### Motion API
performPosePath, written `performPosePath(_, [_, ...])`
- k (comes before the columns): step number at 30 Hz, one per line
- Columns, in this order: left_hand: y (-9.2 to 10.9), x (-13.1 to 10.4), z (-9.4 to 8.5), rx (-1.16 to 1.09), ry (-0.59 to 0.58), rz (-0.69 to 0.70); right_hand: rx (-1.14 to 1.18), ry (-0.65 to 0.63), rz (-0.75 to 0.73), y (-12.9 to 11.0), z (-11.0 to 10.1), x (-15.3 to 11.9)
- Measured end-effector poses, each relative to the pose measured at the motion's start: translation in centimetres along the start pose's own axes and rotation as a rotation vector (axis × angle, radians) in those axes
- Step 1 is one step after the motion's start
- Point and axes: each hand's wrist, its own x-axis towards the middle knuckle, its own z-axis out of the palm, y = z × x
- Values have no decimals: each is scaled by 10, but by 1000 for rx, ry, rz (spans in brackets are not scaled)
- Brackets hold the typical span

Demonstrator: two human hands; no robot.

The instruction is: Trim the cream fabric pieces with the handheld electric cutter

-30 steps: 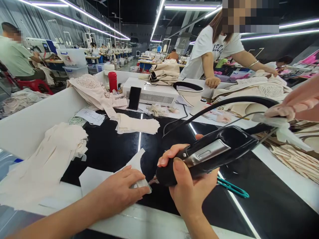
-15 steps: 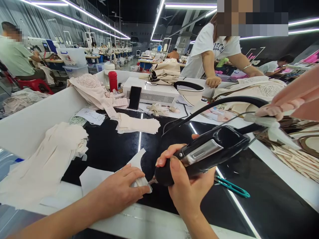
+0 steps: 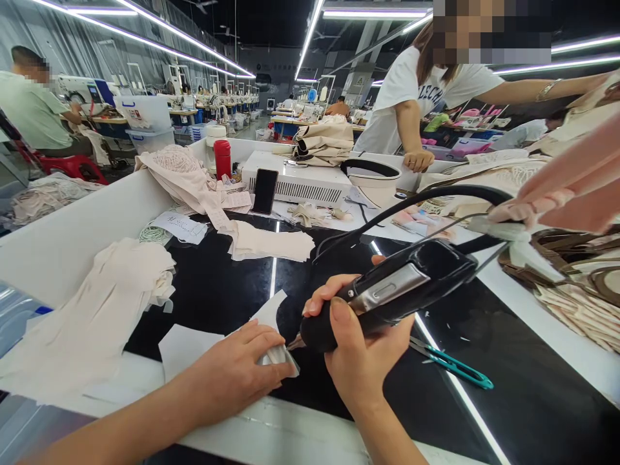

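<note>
My right hand is wrapped round a black corded handheld tool with a silver lever along its side; it looks like an ultrasonic welder. Its narrow metal tip points left and meets, or nearly meets, the edge of a small pale fabric piece. Thumb and fingers of my left hand pinch that piece down on the black tabletop. A curved white piece sticks out above the left fingers; I cannot tell whether the two are joined. Teal thread snips lie to the right of my right hand.
Pale fabric strips are heaped at left, and another stack lies ahead. Behind stand a phone, a red bottle and a white vented box. The tool's cable arches right. A co-worker leans over the far side.
The co-worker's one arm has swung out to the right, lifting fabric there. The tool tip has risen slightly at the piece's edge; my left hand keeps its grip. The view has shifted slightly.
</note>
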Motion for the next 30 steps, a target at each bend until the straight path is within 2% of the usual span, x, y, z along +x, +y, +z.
performPosePath(10, [-1, 1, 0, 9, 9, 6, -9, -16, -13, 1, 2, 1])
performPosePath(17, [20, -5, -2, 81, -38, -32, -22, -27, 4, -5, 0, -5])
performPosePath(20, [22, -4, -10, 107, -2, -1, -12, -23, -5, -9, -2, -8])
performPosePath(24, [5, 3, -19, 51, 50, 26, 4, -37, -13, -10, -4, -10])
performPosePath(30, [-28, 7, -16, -35, -72, 89, -2, -38, -19, -9, -4, -11])
